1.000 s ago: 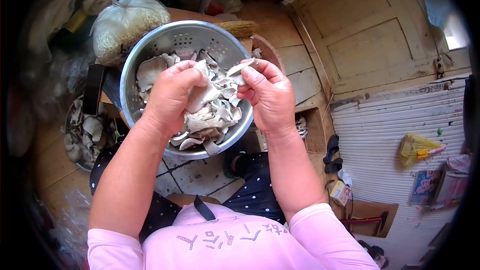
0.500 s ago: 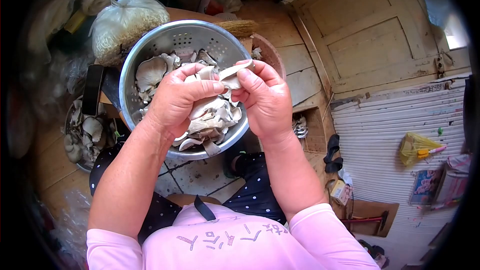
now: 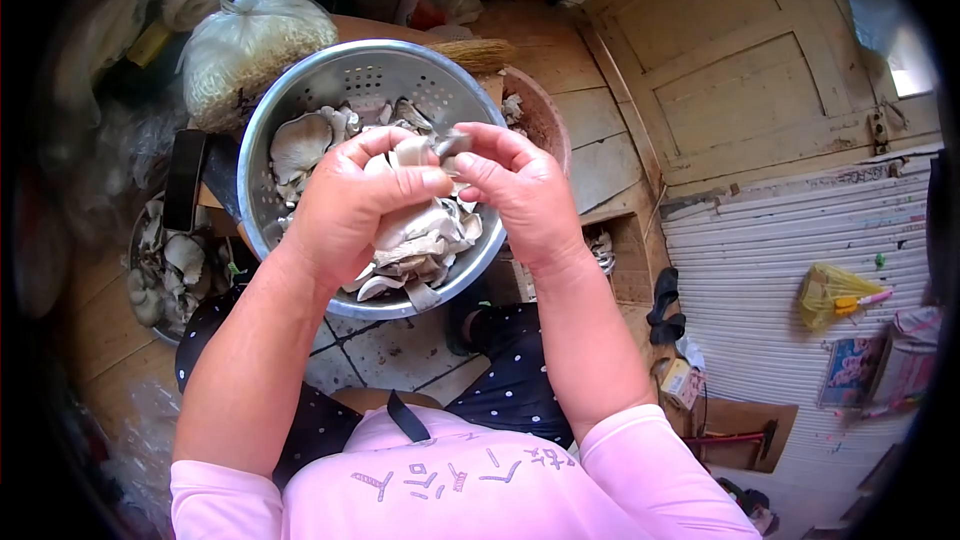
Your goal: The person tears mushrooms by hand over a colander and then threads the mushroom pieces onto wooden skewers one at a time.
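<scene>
Both hands are over a metal colander (image 3: 262, 105) holding torn, greyish-white oyster mushrooms (image 3: 300, 145). My left hand (image 3: 365, 190) is closed, with a pale mushroom piece (image 3: 410, 150) between thumb and fingers. Close beside it, my right hand (image 3: 515, 180) pinches a small grey mushroom piece (image 3: 454, 146) by thumb and fingertips. The fingertips of the two hands almost meet. Part of the heap below is hidden by my hands.
A knotted plastic bag (image 3: 255, 50) stands behind the colander, a dark phone (image 3: 185, 180) to its left. More mushrooms (image 3: 180, 260) fill a bowl at lower left. A pink basin (image 3: 545, 110) sits at right, near a broom head (image 3: 470, 55).
My right hand has shifted slightly left and down. The broad pale piece in its fingers now shows as a smaller, darker piece. My left hand has barely moved.
</scene>
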Action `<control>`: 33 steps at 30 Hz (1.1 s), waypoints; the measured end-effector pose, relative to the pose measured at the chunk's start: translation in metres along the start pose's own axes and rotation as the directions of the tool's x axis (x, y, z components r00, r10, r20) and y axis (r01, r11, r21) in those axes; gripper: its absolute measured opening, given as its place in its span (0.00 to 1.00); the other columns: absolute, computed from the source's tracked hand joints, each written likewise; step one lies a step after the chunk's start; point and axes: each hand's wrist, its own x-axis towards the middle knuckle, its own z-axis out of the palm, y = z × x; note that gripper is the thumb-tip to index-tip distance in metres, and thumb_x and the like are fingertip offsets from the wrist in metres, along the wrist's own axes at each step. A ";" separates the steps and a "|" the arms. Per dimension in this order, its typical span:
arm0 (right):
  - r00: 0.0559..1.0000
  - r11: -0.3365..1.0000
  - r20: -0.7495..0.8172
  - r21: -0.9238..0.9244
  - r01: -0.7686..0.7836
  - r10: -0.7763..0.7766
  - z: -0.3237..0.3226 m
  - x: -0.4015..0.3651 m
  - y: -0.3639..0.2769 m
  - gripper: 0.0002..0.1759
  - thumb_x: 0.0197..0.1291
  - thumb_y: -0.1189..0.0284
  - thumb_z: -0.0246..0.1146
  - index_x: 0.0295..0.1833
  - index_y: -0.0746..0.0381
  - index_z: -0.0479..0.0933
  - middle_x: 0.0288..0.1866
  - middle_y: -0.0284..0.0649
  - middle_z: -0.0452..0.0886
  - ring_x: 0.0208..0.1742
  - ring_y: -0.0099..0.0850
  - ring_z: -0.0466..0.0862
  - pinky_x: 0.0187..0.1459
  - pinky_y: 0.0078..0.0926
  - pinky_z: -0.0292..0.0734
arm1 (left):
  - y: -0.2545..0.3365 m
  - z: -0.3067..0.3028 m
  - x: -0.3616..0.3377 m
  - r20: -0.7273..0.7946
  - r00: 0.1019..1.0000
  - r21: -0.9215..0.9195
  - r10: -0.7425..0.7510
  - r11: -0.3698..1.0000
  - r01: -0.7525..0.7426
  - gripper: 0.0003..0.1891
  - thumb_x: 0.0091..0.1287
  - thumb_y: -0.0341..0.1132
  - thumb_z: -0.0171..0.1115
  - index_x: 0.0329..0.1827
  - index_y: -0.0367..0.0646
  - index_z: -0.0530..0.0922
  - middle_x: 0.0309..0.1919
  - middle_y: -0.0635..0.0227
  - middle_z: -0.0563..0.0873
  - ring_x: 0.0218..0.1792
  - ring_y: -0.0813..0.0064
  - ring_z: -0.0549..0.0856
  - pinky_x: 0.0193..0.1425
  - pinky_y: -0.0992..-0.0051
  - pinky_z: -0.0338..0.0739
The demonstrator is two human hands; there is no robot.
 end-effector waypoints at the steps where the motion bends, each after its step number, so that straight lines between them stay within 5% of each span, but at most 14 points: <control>1: 0.998 0.985 -0.007 -0.159 0.061 -0.063 0.002 -0.001 0.000 0.21 0.63 0.72 0.64 0.60 0.67 0.74 0.45 0.39 0.82 0.46 0.24 0.82 0.46 0.21 0.78 | 0.001 -0.001 0.002 -0.058 0.998 -0.018 -0.005 1.000 0.004 0.14 0.57 0.25 0.70 0.45 0.39 0.76 0.36 0.63 0.85 0.38 0.73 0.87 0.43 0.74 0.84; 6: 0.975 0.991 0.197 -0.055 0.120 -0.107 0.009 -0.005 -0.004 0.17 0.61 0.73 0.67 0.54 0.67 0.79 0.46 0.39 0.83 0.46 0.23 0.81 0.45 0.19 0.76 | -0.002 -0.005 0.004 -0.134 0.991 -0.008 -0.008 1.000 0.007 0.16 0.60 0.26 0.68 0.50 0.36 0.75 0.39 0.60 0.84 0.40 0.71 0.87 0.45 0.73 0.84; 15: 0.977 0.926 0.078 -0.313 0.211 -0.197 0.007 -0.005 0.005 0.07 0.60 0.75 0.67 0.42 0.67 0.82 0.40 0.37 0.84 0.40 0.21 0.82 0.43 0.20 0.78 | -0.004 -0.004 0.006 -0.129 0.990 0.010 -0.055 0.998 0.057 0.15 0.63 0.29 0.66 0.51 0.35 0.75 0.40 0.60 0.84 0.42 0.73 0.86 0.45 0.74 0.84; 19: 0.967 0.939 0.083 -0.232 0.253 -0.240 0.008 -0.005 0.011 0.07 0.58 0.75 0.68 0.40 0.67 0.82 0.37 0.36 0.84 0.38 0.21 0.82 0.41 0.20 0.77 | -0.004 -0.002 0.006 -0.129 0.990 0.025 -0.055 0.998 0.059 0.15 0.63 0.30 0.68 0.50 0.36 0.76 0.40 0.61 0.84 0.42 0.74 0.86 0.45 0.75 0.83; 24: 0.950 0.878 0.067 -0.367 0.308 -0.305 0.002 -0.005 0.004 0.05 0.57 0.75 0.67 0.37 0.66 0.81 0.33 0.33 0.84 0.36 0.20 0.82 0.40 0.21 0.77 | -0.008 -0.006 0.010 -0.130 0.990 0.100 -0.064 0.992 0.077 0.16 0.63 0.34 0.68 0.50 0.38 0.76 0.39 0.64 0.84 0.40 0.75 0.85 0.44 0.77 0.82; 27: 0.901 0.859 -0.187 -0.426 0.284 -0.391 -0.013 0.001 -0.012 0.04 0.58 0.75 0.66 0.35 0.65 0.80 0.31 0.33 0.82 0.32 0.17 0.78 0.35 0.17 0.75 | -0.003 -0.007 0.011 -0.112 0.990 0.036 -0.091 0.995 0.096 0.18 0.58 0.32 0.64 0.52 0.37 0.75 0.42 0.64 0.82 0.40 0.74 0.83 0.46 0.75 0.80; 31: 0.665 0.755 -0.454 -0.599 0.266 -0.594 -0.072 0.030 -0.007 0.08 0.57 0.73 0.68 0.39 0.65 0.78 0.28 0.29 0.78 0.29 0.17 0.75 0.33 0.16 0.73 | -0.004 -0.010 0.010 -0.099 0.994 0.114 -0.039 0.992 0.051 0.21 0.53 0.28 0.59 0.53 0.38 0.75 0.42 0.65 0.82 0.41 0.74 0.82 0.47 0.75 0.78; 33: 0.678 0.766 -0.493 -0.622 0.164 -0.545 -0.085 0.034 -0.004 0.11 0.55 0.73 0.67 0.42 0.64 0.79 0.34 0.34 0.80 0.31 0.21 0.78 0.36 0.21 0.77 | -0.002 -0.005 0.007 -0.127 0.991 0.142 -0.038 0.988 0.056 0.21 0.51 0.27 0.58 0.52 0.38 0.76 0.42 0.65 0.82 0.42 0.74 0.81 0.47 0.75 0.77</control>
